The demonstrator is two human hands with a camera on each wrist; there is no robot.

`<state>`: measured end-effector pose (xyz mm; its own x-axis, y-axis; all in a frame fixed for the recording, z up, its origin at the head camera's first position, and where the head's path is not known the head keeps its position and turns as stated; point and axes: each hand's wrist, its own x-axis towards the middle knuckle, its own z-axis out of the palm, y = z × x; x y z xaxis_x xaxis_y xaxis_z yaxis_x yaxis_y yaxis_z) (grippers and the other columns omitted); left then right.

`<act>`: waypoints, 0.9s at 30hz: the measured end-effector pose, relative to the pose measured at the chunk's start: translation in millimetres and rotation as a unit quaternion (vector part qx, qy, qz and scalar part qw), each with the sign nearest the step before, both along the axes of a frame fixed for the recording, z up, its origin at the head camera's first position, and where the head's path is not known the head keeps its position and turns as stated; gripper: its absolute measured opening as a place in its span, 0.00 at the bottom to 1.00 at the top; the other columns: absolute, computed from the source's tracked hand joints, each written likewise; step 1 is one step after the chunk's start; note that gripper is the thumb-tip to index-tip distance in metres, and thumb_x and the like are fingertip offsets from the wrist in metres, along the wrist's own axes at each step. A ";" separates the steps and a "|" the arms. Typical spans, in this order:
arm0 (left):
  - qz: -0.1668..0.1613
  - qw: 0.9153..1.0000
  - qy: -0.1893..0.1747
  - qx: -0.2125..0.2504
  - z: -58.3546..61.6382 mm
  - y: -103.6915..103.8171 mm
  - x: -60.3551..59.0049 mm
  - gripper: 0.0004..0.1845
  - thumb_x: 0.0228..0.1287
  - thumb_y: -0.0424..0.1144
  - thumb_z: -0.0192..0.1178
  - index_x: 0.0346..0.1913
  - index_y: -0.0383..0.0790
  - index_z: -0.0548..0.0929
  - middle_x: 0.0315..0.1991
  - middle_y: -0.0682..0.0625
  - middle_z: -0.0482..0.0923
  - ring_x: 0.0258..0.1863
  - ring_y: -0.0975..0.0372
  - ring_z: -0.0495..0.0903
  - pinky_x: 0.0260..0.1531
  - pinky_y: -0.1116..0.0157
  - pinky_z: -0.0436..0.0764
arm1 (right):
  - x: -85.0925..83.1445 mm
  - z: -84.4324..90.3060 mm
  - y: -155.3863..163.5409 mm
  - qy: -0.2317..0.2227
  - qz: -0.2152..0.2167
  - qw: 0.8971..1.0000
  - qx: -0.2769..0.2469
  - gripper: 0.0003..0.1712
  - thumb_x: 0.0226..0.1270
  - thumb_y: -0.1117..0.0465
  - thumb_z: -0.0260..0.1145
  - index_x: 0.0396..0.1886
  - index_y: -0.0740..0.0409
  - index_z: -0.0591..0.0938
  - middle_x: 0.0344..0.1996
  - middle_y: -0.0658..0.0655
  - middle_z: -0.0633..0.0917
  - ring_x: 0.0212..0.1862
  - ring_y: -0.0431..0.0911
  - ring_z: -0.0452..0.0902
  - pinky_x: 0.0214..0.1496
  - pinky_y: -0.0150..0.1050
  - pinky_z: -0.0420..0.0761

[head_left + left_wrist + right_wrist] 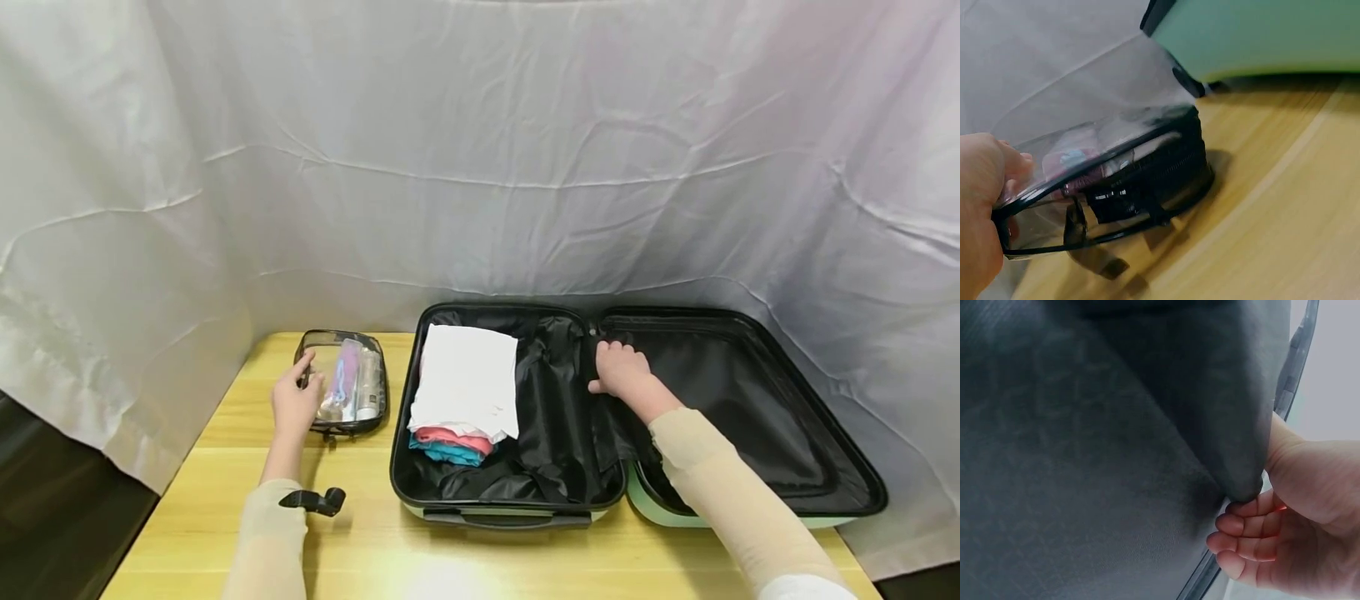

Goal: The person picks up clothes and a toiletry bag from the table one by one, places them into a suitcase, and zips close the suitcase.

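Note:
My left hand (295, 402) grips the left edge of a clear toiletry bag (325, 427) with black trim. Through its plastic show a purple item and a small bottle; in the left wrist view the bag (1154, 181) is seen from its zipped side. An open suitcase (510, 506) lies to the right. Its left half carries a folded white garment (465, 379) over coral and teal cloth. At the middle hinge, my right hand (621, 369) pinches the edge of a black fabric divider (611, 425). The right wrist view shows the fingers (1250, 544) curled at the raised fabric (1147, 456).
The suitcase's right half (720, 400) is lined in black, with a pale green shell below. A carry handle (510, 521) faces the front of the wooden table (375, 558). Grey-white curtains (480, 167) hang behind and at both sides.

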<state>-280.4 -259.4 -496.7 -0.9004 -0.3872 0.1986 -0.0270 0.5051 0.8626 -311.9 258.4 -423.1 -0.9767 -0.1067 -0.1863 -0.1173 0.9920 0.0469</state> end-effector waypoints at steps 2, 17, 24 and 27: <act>0.000 1.000 0.014 -0.003 4.0 2.7 1.2 0.27 0.66 0.33 0.60 0.68 0.48 0.73 0.63 0.34 0.74 0.66 0.42 0.69 0.65 0.49 0.70 | -1.0 -0.2 -1.4 0.001 0.001 1.000 0.003 0.39 0.60 0.47 0.71 0.56 0.74 0.69 0.50 0.75 0.75 0.52 0.69 0.74 0.51 0.61 0.76; -0.011 0.995 0.089 -0.032 30.1 28.2 1.7 0.24 0.63 0.30 0.61 0.63 0.45 0.78 0.52 0.39 0.81 0.53 0.47 0.79 0.51 0.59 0.77 | 2.9 1.6 2.6 0.014 0.018 0.999 0.035 0.40 0.58 0.44 0.71 0.55 0.73 0.70 0.48 0.74 0.76 0.51 0.68 0.74 0.51 0.60 0.76; -0.011 0.994 0.105 -0.015 44.0 31.9 6.0 0.26 0.62 0.27 0.60 0.64 0.44 0.77 0.52 0.37 0.81 0.52 0.48 0.79 0.38 0.87 0.69 | 4.3 -1.3 3.1 0.031 0.033 0.997 0.061 0.41 0.58 0.42 0.71 0.54 0.72 0.71 0.45 0.72 0.77 0.49 0.65 0.75 0.50 0.59 0.76; -0.002 0.993 0.114 -0.013 52.1 31.7 8.8 0.26 0.62 0.28 0.60 0.64 0.46 0.77 0.52 0.38 0.80 0.52 0.49 0.79 0.40 0.87 0.71 | 4.6 -2.4 3.1 0.033 0.036 0.997 0.062 0.41 0.58 0.41 0.71 0.53 0.72 0.71 0.45 0.71 0.78 0.49 0.65 0.75 0.50 0.59 0.77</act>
